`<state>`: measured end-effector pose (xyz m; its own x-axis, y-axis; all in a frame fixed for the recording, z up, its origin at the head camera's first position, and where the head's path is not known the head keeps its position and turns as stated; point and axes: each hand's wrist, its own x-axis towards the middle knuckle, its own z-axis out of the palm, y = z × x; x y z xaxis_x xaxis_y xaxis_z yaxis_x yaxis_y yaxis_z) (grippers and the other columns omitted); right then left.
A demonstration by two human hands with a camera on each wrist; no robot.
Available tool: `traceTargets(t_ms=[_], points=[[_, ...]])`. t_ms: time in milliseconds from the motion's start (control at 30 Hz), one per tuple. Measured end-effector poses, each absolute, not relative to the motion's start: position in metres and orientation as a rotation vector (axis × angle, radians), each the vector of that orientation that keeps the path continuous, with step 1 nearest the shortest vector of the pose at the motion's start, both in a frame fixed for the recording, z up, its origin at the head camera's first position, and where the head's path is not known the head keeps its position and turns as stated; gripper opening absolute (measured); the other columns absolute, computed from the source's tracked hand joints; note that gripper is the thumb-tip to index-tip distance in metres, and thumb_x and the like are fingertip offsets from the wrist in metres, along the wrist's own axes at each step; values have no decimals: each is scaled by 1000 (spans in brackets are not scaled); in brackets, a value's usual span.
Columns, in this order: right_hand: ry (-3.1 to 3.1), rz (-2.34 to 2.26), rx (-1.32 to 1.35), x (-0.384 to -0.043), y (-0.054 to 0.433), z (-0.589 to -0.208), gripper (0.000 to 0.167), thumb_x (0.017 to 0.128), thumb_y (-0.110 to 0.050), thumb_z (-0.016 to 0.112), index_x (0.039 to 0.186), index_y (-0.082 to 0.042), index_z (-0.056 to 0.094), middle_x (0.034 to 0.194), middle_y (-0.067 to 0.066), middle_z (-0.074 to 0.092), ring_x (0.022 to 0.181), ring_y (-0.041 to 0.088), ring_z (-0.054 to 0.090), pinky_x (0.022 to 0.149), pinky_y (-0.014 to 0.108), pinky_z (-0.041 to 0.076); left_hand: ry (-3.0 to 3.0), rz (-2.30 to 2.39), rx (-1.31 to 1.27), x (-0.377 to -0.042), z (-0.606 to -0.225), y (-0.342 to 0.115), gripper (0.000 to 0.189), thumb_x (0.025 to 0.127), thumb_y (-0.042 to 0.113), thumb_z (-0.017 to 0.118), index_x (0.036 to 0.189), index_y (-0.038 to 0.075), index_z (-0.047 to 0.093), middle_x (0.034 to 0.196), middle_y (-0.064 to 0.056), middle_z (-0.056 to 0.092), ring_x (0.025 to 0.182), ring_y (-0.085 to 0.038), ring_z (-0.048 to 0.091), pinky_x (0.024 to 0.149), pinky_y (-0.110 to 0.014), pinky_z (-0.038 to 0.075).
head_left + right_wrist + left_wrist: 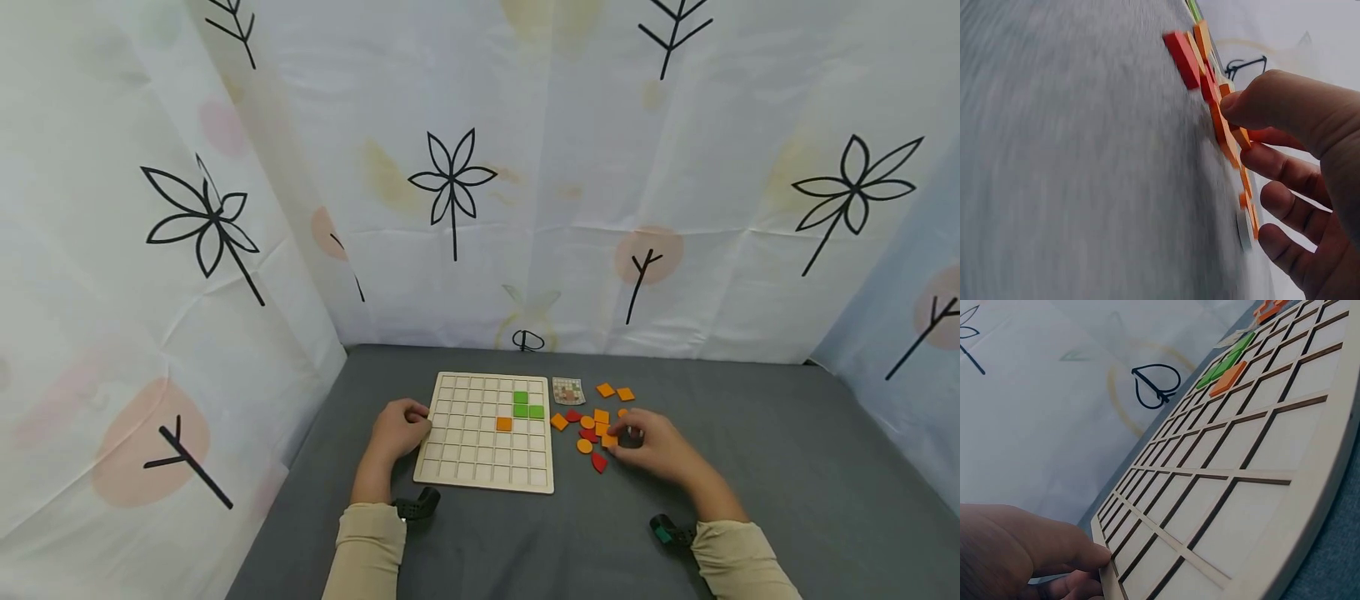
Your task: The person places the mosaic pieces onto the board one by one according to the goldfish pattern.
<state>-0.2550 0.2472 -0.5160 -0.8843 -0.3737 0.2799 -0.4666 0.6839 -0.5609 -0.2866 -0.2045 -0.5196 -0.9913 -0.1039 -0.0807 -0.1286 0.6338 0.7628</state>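
Four tiles (521, 411) occupy the grid board (480, 457), edge gripped by left hand (401, 428); right hand (654, 447) pinches orange square (608, 442), loose pieces (599, 462) alongside unplaced.

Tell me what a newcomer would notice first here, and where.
On the grey table, probably the pale gridded board, its left edge held by the left hand, with three green squares toward its upper right. To its right lie orange and red pieces, one orange piece pinched by the right hand. Behind, black plant drawings stand out on the pale curtain.
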Motion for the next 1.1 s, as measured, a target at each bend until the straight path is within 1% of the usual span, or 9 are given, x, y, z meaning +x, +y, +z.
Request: traceTargets(t_ms=[267,467,533,633,700,767,867,967,1100], points=[[-2741,1051,754,-267,215,-516,17,89,-11,85,104,-12,78,98,-1,71,77,7,55,69,28,49,2808,1322,-183,-286,-518,-205,20,96,15,71,113,6,75,100,-11,71,85,-23,65,73,-40,52],[-2747,1072,830,-275,180,-510,19,90,-11,83,108,-8,78,106,9,73,88,26,66,71,29,49,2813,1311,-173,-287,-519,-205,20,96,15,71,113,6,75,100,-11,71,84,-23,64,73,-40,52],[-2752,1055,858,-279,166,-510,20,90,-13,84,108,-10,79,104,8,73,89,26,65,74,35,50,2814,1305,-183,-287,-519,-205,19,96,16,71,112,7,75,100,-10,71,85,-23,64,73,-40,52],[-2744,1038,930,-283,146,-509,18,90,-17,85,106,-13,79,96,1,72,80,19,59,101,54,50,2812,1302,-191,-287,-518,-205,20,96,16,72,112,7,75,100,-11,71,84,-23,65,73,-41,52],[-2727,1043,995,-286,134,-510,17,90,-19,85,105,-14,79,95,-1,71,77,17,57,101,61,49,2807,1299,-202,-287,-519,-205,19,96,16,72,113,7,75,100,-10,71,84,-23,65,74,-41,53],[-2712,1070,1052,-288,123,-510,16,91,-20,85,105,-13,79,97,-1,72,78,16,58,101,57,51,2803,1297,-210,-287,-520,-205,19,96,17,72,113,8,76,100,-10,72,84,-22,65,74,-40,52],[-2726,1093,1107,-291,110,-510,16,92,-19,83,106,-13,80,102,0,74,85,16,62,79,37,54,2805,1293,-206,-287,-521,-205,20,96,17,72,113,8,76,100,-9,72,84,-21,65,73,-39,52],[-2761,1093,1121,-291,102,-510,15,93,-18,81,108,-13,80,107,1,75,90,16,63,81,29,53,2807,1292,-205,-288,-521,-205,19,96,18,73,113,8,76,100,-9,72,84,-21,65,73,-39,52],[-2781,1051,1121,-291,96,-512,14,93,-18,81,106,-14,81,107,0,75,91,15,63,82,31,53,2814,1298,-192,-289,-520,-205,20,96,17,73,113,7,76,100,-10,72,84,-22,65,73,-40,53]])
